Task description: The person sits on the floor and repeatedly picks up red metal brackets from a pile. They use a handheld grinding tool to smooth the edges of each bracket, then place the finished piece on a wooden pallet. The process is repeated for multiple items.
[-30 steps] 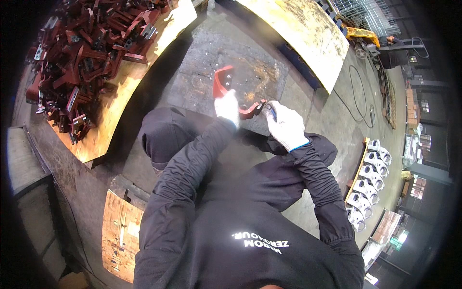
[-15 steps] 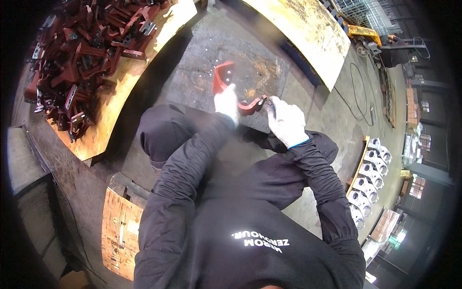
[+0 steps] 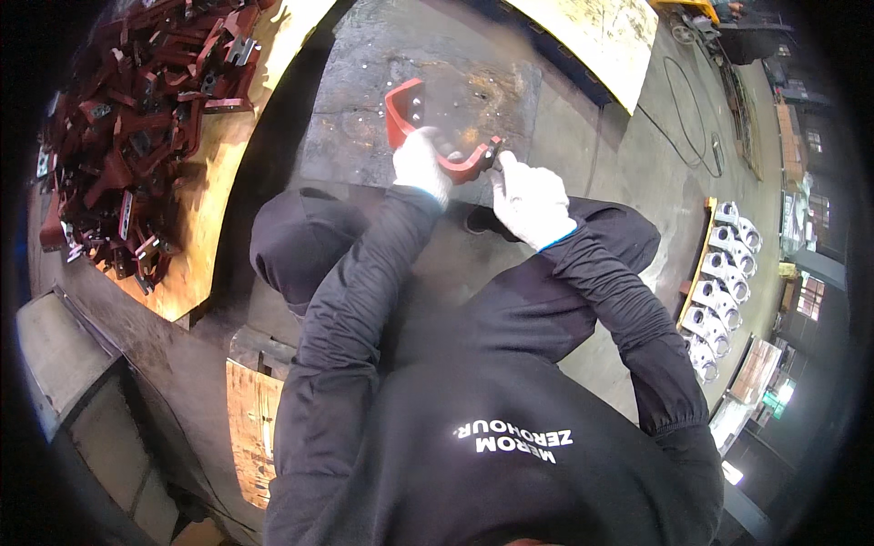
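- Left hand (image 3: 421,166), white glove: grip closed on the red bracket (image 3: 472,166), at its lower-left bend.
- Red bracket: at 12 o'clock in view, above the dark board (image 3: 350,118); curved, one end rising toward 11 o'clock from the left hand, the other toward 1 o'clock. Whether it touches the board, can't tell.
- Right hand (image 3: 533,200), white glove: fingers bent together at the bracket's 1 o'clock end, by a small dark piece (image 3: 492,153). Can't tell if the grip is pinching the piece or just beside it.
- Versus half a second ago: both hands and bracket sit higher in view; bracket also a bit further left. Left hand holds the same bend; right hand stays at the same end.
- Whole view shifted too: orange cart (image 3: 696,7) between 1 and 2 o'clock now mostly cut off by top edge; silver metal parts (image 3: 724,264) at 3 o'clock sit further right.
- Pile of red brackets (image 3: 137,136) at 10 o'clock, on a wooden board (image 3: 211,227); slid left in view.
- Black cable (image 3: 678,114) at 2 o'clock, on the floor.
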`<action>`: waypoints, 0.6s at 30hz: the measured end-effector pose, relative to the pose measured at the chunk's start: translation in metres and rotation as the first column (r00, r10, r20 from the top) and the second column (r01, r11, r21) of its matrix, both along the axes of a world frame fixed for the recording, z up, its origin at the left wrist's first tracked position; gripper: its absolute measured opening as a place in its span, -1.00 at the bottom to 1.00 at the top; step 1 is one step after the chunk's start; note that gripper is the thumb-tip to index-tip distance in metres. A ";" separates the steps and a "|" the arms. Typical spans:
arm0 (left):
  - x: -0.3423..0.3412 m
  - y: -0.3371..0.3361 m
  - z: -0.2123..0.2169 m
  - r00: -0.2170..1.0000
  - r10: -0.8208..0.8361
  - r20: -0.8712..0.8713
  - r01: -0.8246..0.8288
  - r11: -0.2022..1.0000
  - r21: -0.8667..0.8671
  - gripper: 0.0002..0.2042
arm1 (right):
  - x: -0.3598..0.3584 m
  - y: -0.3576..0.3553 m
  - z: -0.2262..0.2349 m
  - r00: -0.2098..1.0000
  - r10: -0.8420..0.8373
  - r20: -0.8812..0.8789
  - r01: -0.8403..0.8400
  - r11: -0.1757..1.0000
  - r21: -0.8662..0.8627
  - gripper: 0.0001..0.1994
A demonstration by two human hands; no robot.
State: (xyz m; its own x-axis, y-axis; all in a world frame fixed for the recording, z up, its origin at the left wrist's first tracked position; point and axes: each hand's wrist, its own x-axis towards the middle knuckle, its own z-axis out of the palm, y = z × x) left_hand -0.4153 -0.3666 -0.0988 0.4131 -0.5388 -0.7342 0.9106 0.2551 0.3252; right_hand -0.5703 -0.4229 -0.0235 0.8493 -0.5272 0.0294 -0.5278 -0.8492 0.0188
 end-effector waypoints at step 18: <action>-0.022 0.030 -0.029 0.957 -0.050 0.287 0.022 0.995 0.101 -0.85 | -0.003 0.056 0.000 0.932 -0.354 0.074 0.226 0.728 0.647 -0.66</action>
